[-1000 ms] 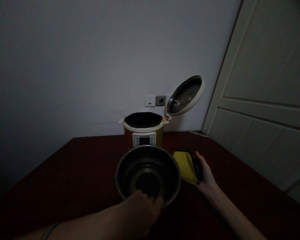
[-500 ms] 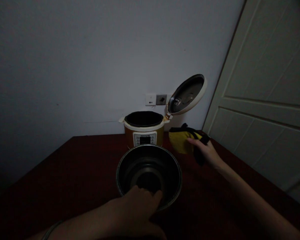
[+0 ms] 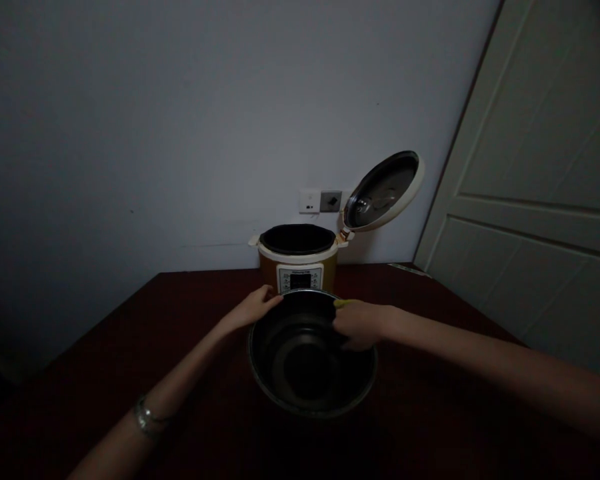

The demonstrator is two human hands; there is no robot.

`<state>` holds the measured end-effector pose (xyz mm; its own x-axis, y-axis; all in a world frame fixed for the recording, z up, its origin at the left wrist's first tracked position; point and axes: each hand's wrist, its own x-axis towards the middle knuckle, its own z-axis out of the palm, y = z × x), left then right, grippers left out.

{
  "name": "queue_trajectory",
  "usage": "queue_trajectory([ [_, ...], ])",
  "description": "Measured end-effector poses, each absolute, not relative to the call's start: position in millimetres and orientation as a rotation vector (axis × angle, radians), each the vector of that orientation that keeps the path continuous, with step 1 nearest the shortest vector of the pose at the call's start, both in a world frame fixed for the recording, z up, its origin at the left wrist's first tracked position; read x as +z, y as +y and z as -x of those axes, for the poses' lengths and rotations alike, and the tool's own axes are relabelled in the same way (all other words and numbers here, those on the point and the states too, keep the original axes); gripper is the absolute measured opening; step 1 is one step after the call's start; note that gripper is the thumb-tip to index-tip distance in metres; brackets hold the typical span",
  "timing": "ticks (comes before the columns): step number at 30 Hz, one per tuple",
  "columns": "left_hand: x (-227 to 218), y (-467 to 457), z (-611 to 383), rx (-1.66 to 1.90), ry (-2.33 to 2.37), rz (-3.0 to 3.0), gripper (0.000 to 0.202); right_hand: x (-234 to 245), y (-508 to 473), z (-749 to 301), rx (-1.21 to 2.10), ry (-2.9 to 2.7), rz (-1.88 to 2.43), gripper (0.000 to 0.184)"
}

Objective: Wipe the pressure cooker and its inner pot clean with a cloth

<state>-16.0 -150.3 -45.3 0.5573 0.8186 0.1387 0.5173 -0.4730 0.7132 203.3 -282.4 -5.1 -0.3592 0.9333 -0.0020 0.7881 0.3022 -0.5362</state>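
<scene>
A dark metal inner pot (image 3: 307, 367) with a pale, worn rim sits on the table in front of me. My left hand (image 3: 255, 307) is at its far left rim, the fingertips closed over the edge. Inside the pot's right side is my right hand (image 3: 360, 323), closed around a cloth; just a yellow strip of the cloth (image 3: 345, 302) shows above the knuckles, and the rest is hidden. Right behind the pot stands a pressure cooker (image 3: 300, 260) with a white rim and a brown-yellow body, its lid (image 3: 385, 190) swung up to the right.
The dark red tabletop (image 3: 190, 313) runs back to a pale wall (image 3: 180, 133). Wall sockets (image 3: 320, 201) are behind the cooker. A panelled door (image 3: 530, 167) rises along the right side. A thin pale strip (image 3: 409, 269) lies near the table's back right edge.
My right hand has brought the cloth from beside the cooker into the pot. My left hand has moved from the pot's near side to its far left rim.
</scene>
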Motion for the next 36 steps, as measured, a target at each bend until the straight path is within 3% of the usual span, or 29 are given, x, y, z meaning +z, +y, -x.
queue_trajectory([
  [4, -67, -149, 7, 0.682, 0.950, -1.884, 0.047, -1, -307, -192, 0.893, -2.685, 1.722, 0.044],
  [9, -67, -151, 5, 0.745, 0.923, -1.748, 0.038, -1, -318, -140, 1.381, -2.465, 1.655, 0.029],
  [14, -69, -150, 3, 0.809, 0.978, -1.701, 0.038, -19, -308, -84, 1.245, -1.939, 1.591, 0.053],
  [17, -71, -146, 4, 0.837, 0.969, -1.752, 0.041, -25, -316, -78, 1.180, -2.118, 1.540, 0.074],
  [20, -70, -145, 7, 0.779, 0.930, -1.877, 0.041, -24, -340, -99, 0.874, -2.439, 1.551, 0.084],
  [27, -58, -152, 13, 0.655, 0.849, -2.164, 0.040, -16, -366, -198, 0.172, -2.754, 1.381, 0.052],
  [36, -50, -154, 17, 0.604, 0.787, -2.296, 0.039, -3, -260, -246, 0.010, -2.893, 1.058, 0.025],
])
